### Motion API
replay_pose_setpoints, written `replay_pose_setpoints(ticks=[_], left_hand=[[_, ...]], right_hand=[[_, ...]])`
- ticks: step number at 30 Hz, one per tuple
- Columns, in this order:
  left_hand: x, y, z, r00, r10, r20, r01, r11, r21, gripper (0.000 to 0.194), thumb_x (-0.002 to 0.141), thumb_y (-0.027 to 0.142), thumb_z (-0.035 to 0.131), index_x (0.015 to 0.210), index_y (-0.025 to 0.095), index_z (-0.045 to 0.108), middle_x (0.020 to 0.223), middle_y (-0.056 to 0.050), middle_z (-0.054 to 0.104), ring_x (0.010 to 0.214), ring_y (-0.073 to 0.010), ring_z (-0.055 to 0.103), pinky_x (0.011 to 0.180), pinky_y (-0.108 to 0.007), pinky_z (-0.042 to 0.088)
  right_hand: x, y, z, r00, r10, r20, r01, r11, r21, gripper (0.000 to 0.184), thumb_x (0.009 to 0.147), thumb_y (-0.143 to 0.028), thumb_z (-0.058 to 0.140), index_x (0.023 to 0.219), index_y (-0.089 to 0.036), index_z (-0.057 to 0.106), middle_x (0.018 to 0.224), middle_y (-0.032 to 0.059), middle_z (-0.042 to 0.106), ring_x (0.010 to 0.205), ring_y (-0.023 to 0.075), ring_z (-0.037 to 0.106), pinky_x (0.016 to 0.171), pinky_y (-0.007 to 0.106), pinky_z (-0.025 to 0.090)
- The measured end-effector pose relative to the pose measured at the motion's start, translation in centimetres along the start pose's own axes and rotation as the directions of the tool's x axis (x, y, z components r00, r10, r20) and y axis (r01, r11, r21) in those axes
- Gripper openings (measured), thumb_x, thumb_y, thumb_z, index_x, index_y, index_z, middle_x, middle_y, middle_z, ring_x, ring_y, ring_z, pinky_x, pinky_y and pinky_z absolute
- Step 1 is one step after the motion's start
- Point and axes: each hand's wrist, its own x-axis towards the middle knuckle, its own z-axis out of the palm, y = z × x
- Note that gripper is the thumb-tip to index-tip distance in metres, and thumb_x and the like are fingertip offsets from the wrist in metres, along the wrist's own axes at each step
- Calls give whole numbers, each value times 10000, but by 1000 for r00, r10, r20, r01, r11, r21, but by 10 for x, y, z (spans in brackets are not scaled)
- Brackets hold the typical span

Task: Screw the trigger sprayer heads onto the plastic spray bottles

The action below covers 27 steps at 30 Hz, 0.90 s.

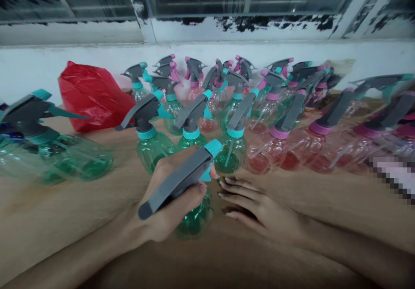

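Observation:
My left hand (168,202) is wrapped round the neck of a green spray bottle (194,217) with a grey trigger head and teal nozzle, standing on the wooden table (65,219). My right hand (249,202) rests beside the bottle's right side, fingers stretched out and lying on the table, fingertips close to the bottle.
Several green spray bottles (152,146) and pink spray bottles (269,150) stand in rows behind, up to the white wall. A green bottle (65,155) stands at the far left. A red plastic bag (94,96) sits at the back left.

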Motion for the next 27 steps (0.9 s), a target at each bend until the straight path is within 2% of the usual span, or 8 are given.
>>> replay_pose_setpoints(ticks=[5,10,14,19,27], left_hand=[[2,-1,3,998,34,-47,-35,999,-23,134,692,201,467,760,238,577,779,-10,638,659,-187,606,629,-287,521],[2,-3,5,995,81,-58,-83,995,-49,196,707,181,470,850,245,589,765,-3,600,653,-174,588,644,-280,522],[2,-3,6,997,53,-54,-54,998,-16,264,720,199,460,924,265,613,761,4,603,653,-175,597,637,-281,522],[3,-1,5,999,43,-30,-45,996,-78,312,718,204,480,985,272,625,812,-8,617,637,-176,591,632,-294,529],[1,0,5,1000,16,-22,-18,997,-78,327,713,195,496,996,285,634,855,-11,636,650,-182,612,653,-305,548]], right_hand=[[0,-1,-1,1000,10,2,-10,1000,-6,381,938,-310,464,1292,-172,500,1398,55,472,1348,195,330,1110,407,331],[0,0,0,1000,-1,1,1,1000,-4,380,941,-308,461,1291,-167,497,1398,58,473,1352,190,322,1113,410,328],[0,0,0,1000,5,4,-5,1000,-2,379,939,-306,464,1290,-166,499,1399,60,471,1354,191,317,1112,411,328],[2,-1,-2,1000,2,-13,-2,1000,16,391,928,-287,480,1298,-161,491,1380,73,492,1348,200,330,1101,416,344],[1,-1,-1,1000,5,-20,-5,1000,17,391,926,-288,485,1300,-174,493,1384,68,488,1345,202,337,1097,422,348]])
